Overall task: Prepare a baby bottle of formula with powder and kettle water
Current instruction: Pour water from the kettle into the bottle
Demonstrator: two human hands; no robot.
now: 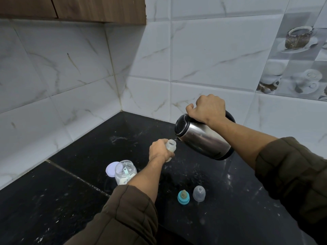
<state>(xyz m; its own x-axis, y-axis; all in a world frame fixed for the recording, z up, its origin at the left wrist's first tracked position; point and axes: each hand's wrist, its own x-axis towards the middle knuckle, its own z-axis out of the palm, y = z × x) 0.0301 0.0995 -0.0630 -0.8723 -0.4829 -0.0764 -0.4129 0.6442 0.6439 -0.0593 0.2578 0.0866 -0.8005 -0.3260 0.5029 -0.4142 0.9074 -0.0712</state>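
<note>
My left hand [158, 150] grips a clear baby bottle [171, 146] that stands open-topped on the black counter [70, 174]. My right hand [208, 108] holds the handle of a steel kettle [203, 137], tilted left with its spout right at the bottle's mouth. An open jar of white powder [125, 172] with a scoop inside stands left of my left forearm. Its lilac lid [111, 169] lies just behind it. The teal teat ring [183, 197] and the clear bottle cap [199, 193] sit on the counter nearer to me.
Marble-look tiled walls [194, 59] meet in a corner behind the counter. A wooden cabinet [88, 9] hangs above on the left. White powder specks are scattered over the dark counter.
</note>
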